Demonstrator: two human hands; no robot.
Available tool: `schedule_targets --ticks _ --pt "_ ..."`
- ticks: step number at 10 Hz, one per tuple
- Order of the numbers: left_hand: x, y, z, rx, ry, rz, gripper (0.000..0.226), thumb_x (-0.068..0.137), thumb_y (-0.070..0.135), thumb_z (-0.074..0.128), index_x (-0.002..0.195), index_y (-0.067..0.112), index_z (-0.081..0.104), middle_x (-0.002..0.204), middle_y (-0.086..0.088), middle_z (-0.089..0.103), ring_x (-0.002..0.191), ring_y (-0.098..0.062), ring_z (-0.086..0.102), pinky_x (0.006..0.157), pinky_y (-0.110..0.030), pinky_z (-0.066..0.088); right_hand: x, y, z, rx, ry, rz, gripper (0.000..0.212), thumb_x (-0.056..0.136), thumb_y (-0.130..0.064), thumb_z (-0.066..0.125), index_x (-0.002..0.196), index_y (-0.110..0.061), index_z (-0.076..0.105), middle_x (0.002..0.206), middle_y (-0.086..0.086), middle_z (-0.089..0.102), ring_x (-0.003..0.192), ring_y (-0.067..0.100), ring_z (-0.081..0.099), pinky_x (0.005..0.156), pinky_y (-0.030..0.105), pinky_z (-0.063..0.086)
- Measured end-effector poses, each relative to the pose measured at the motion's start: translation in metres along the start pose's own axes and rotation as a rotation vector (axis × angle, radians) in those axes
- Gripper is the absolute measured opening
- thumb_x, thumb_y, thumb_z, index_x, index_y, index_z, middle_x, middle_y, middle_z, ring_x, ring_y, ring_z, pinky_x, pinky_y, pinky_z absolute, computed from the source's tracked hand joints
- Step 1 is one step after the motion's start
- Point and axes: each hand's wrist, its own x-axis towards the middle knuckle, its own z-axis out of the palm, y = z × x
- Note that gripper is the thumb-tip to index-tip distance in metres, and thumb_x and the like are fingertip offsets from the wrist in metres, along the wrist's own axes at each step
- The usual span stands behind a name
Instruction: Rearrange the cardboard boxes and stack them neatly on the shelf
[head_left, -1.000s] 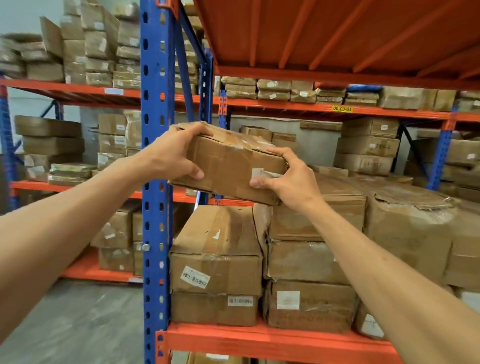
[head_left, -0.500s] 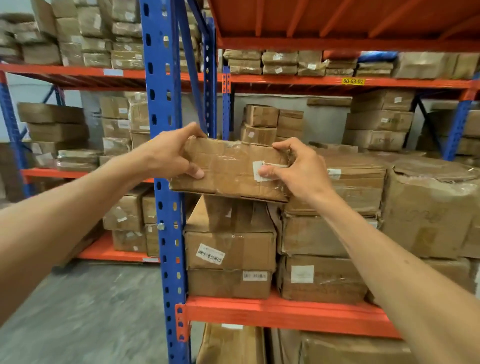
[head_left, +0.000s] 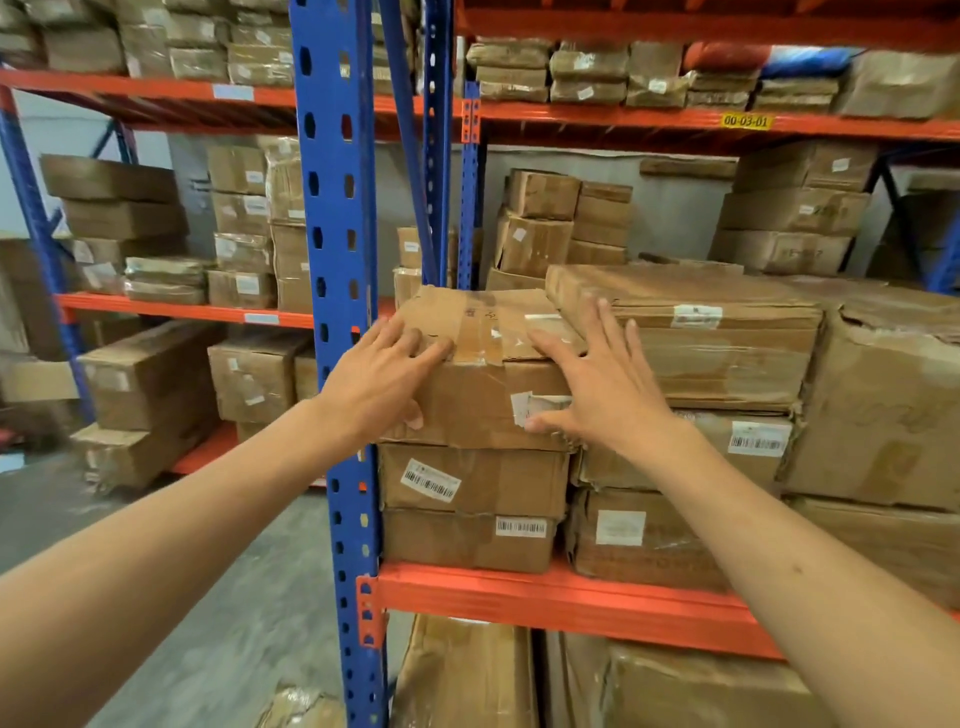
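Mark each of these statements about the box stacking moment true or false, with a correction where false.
1. The top box sits on the left stack beside the blue upright. True.
2. The left hand lies with fingers spread on that box. True.
3. The right hand holds a roll of tape. False: it holds nothing, with its fingers spread against the box.
4. The top box is lifted clear of the stack. False: it rests on the barcode-labelled box.
5. The shelf beam is green. False: orange.
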Motion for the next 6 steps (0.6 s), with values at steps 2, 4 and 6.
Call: schedule_targets --ticks 2,4,6 --pt "0.01 -0.006 0.012 -0.13 -0.027 0.006 0.089 0.083 0.035 0.078 0.155 0.025 0.028 0.148 -0.007 0.044 0.139 -0.029 0.039 0.103 -0.045 0.045 0.012 0.004 0.021 -0.021 -0.016 -0.018 0.101 0.081 -0.073 0.063 0.163 -0.041 0.014 0.17 0.019 0.011 0.145 0.039 -0.039 0.117 0.065 -0.017" --pt "0.016 -0.005 0.023 -0.163 0.011 -0.004 0.09 0.083 0.03 0.079 0.156 0.023 0.027 0.152 -0.008 0.041 0.141 -0.03 0.035 0.113 -0.041 0.032 0.018 -0.005 0.029 -0.131 -0.006 0.049 0.099 0.082 -0.074 0.061 0.162 -0.041 0.012 0.169 0.019 0.015 0.144 0.043 -0.039 0.115 0.068 -0.017" --pt "-0.033 0.014 0.038 -0.299 0.325 -0.062 0.088 0.081 0.012 0.082 0.155 0.005 0.036 0.157 -0.025 0.035 0.148 -0.045 0.028 0.122 -0.055 0.023 -0.02 -0.016 0.03 0.251 0.08 0.045 0.091 0.09 -0.062 0.065 0.162 -0.042 0.012 0.173 0.008 0.0 0.15 0.023 -0.033 0.122 0.053 -0.013"
